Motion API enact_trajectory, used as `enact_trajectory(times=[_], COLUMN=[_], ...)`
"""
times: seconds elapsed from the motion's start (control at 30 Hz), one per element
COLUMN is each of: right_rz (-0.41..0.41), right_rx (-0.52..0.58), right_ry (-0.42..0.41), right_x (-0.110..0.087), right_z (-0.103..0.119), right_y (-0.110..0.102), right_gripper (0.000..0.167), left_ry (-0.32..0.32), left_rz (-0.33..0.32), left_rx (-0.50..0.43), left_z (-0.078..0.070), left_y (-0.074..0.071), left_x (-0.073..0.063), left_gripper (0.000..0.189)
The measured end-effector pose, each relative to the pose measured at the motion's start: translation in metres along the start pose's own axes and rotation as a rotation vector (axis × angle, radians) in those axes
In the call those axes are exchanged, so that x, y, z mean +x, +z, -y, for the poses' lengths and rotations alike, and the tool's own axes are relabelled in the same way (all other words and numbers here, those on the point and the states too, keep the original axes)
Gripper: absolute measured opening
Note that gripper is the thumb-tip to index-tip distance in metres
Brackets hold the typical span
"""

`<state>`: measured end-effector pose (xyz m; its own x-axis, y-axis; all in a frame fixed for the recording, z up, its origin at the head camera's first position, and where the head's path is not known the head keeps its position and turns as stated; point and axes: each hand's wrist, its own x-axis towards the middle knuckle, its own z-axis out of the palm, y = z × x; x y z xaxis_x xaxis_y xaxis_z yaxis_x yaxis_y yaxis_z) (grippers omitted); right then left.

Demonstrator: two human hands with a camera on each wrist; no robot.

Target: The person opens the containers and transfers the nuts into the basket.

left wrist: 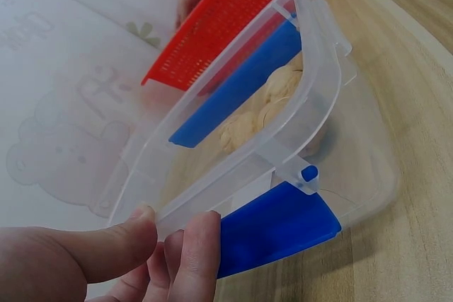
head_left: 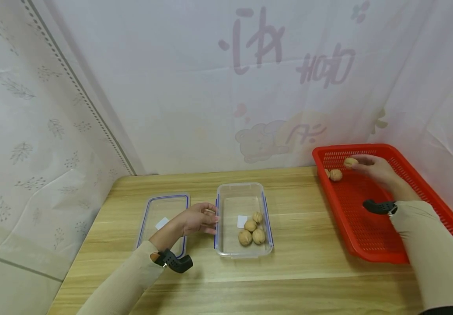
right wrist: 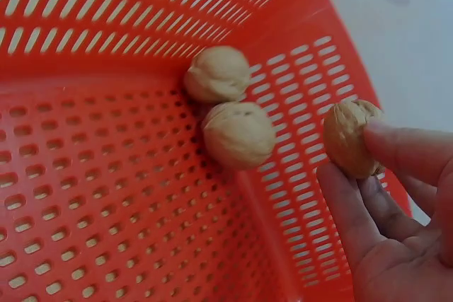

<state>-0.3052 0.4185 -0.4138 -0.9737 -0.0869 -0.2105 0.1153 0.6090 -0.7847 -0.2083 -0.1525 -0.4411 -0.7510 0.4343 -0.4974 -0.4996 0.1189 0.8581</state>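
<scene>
My right hand (head_left: 380,170) pinches a walnut (right wrist: 348,138) between thumb and fingers, above the far end of the red basket (head_left: 360,218). Two more walnuts (right wrist: 239,136) lie in the basket's corner below it. My left hand (head_left: 199,218) is at the left side of a clear plastic box (head_left: 230,197). Its thumb and bent fingers (left wrist: 198,252) touch the outside by the rim and a blue latch flap (left wrist: 276,228), without visibly closing round the box. Several walnuts (head_left: 251,227) sit inside the box at its near right, beside a white label (head_left: 242,221).
A clear lid (head_left: 165,203) with a blue seal lies on the wooden table (head_left: 289,271) left of the box, partly under my left forearm. A printed curtain (head_left: 179,109) hangs behind the table and at both sides. The basket's raised rim borders its walnuts.
</scene>
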Motion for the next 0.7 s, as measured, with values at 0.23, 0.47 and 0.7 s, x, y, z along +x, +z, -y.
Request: enact_trajectory(times=[0.23, 0.47, 0.7], right_rz=[-0.025, -0.029, -0.087], right_rx=[0.002, 0.012, -0.074], right_ry=[0.062, 0.105, 0.06], right_x=[0.006, 0.009, 0.011], right_z=[-0.01, -0.02, -0.027], right_y=[0.009, 0.014, 0.016], right_gripper=[0.073, 0.073, 0.056], left_ry=[0.002, -0.001, -0.003], left_rz=[0.007, 0.008, 0.009], left_rx=[-0.001, 0.005, 0.0], left_z=[0.001, 0.001, 0.001], left_y=[-0.001, -0.001, -0.002], left_x=[0.0, 0.001, 0.001], left_gripper=[0.038, 0.039, 0.037])
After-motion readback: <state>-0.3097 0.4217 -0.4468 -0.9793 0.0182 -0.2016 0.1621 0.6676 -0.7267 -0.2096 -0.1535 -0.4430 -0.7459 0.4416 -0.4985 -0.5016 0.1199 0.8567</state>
